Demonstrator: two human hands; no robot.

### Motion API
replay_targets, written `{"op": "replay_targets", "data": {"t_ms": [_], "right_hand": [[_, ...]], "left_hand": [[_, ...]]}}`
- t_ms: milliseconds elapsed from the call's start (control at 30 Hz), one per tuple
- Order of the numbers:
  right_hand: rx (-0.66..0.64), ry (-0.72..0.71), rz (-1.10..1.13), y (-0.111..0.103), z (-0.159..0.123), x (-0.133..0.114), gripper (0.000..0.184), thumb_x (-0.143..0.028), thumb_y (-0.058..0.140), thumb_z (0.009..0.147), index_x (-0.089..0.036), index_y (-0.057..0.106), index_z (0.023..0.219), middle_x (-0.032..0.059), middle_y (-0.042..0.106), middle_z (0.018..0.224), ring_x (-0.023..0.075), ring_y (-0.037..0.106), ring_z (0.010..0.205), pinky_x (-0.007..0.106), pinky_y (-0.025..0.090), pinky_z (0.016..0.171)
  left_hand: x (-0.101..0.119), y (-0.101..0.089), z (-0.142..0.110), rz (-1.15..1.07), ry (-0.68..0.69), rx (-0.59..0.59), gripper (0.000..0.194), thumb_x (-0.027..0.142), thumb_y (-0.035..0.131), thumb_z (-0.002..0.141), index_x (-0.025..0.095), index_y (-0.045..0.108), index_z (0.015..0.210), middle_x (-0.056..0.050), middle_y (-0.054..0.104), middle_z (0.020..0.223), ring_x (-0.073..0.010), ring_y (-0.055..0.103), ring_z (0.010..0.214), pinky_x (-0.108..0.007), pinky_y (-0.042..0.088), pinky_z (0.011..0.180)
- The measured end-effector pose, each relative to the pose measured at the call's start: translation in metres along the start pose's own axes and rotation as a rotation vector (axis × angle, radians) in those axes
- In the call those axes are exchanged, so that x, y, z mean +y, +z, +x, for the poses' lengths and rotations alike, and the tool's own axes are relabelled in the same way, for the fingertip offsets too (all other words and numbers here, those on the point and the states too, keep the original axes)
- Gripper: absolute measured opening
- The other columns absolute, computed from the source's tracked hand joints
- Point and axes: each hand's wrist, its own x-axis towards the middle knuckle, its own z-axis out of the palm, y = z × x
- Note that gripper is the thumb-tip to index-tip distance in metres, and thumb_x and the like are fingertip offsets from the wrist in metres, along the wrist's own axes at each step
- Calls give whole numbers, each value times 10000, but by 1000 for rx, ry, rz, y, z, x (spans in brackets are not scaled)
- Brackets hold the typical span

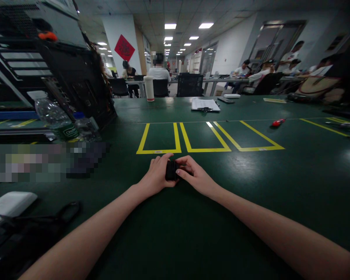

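Observation:
A small black block-shaped object (171, 171) is between my hands, just in front of the yellow tape frames on the green table. My left hand (156, 173) grips it from the left, with the thumb at its near side and a finger over its far edge. From the right, my right hand (196, 175) closes on it, thumb and fingertips at its right side. What kind of object it is I cannot make out, and the fingers hide part of its edges.
Yellow tape outlines (159, 151) mark the green table (169, 233). Farther back are a clipboard (205, 105), a white cup (149, 88) and a red tool (278, 123). Plastic bottles (54, 116) and a black rack (76, 77) stand left. A black bag (26, 237) lies near left. People sit beyond.

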Motion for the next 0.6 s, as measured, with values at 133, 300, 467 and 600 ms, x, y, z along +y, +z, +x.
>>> {"op": "replay_targets", "data": {"t_ms": [133, 300, 467, 600], "right_hand": [[-29, 23, -41, -1, -2, -3, 228, -247, 505, 847, -223, 476, 1072, 45, 532, 1063, 196, 536, 1020, 414, 450, 898], [-38, -2, -32, -2, -4, -6, 222, -247, 553, 818, -235, 484, 1029, 24, 526, 1062, 193, 542, 1013, 408, 456, 888], [-21, 9, -1, -1, -3, -4, 212, -243, 534, 829, -239, 481, 1034, 25, 527, 1061, 190, 555, 994, 390, 492, 843], [-6, 55, -55, -1, -3, -4, 281, -255, 536, 828, -230, 463, 1098, 48, 514, 1103, 198, 544, 1010, 413, 475, 872]], "left_hand": [[2, -3, 0, -23, -18, -30, 699, 284, 697, 641, 181, 310, 1214, -100, 481, 1123, -279, 468, 1015, -425, 386, 846], [7, -9, 1, 4, -26, -61, 567, 267, 688, 644, 158, 381, 1109, -92, 492, 1074, -258, 482, 939, -405, 407, 812], [8, -10, 1, -9, -24, -77, 538, 292, 675, 671, 168, 385, 1107, -84, 493, 1066, -255, 477, 936, -399, 412, 803], [8, -11, 1, -14, -37, -84, 531, 288, 671, 678, 176, 386, 1112, -81, 489, 1081, -259, 475, 952, -402, 410, 809]]}}
